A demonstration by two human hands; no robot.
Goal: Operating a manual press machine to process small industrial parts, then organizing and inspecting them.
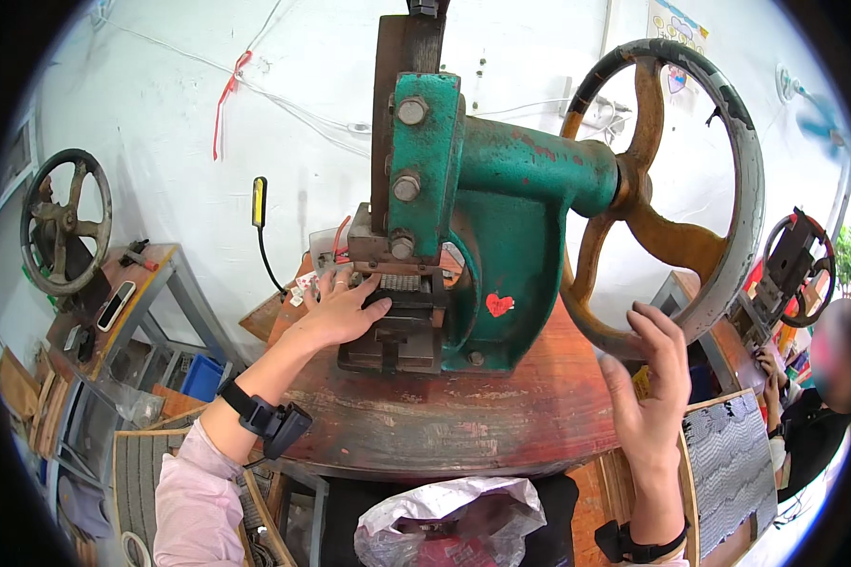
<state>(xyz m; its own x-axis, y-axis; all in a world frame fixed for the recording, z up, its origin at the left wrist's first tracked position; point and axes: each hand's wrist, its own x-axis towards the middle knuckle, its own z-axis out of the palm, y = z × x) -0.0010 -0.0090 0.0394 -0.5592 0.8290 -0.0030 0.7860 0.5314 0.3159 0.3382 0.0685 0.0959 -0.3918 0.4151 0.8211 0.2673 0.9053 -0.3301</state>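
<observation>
Plastic bag nearest, we should clear our splayed left grip off the die before our parted right grip turns the handwheel.

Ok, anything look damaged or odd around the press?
The large handwheel looks worn: its rim is black in patches, grey elsewhere. The green press has reddish patches breaking its paint, and the red-brown tabletop is scuffed with pale streaks.

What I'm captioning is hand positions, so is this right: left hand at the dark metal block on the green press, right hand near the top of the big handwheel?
Not quite: the right hand is near the bottom of the big handwheel, not the top, as the head view shows. The left hand is at the dark metal block on the green press.
</observation>
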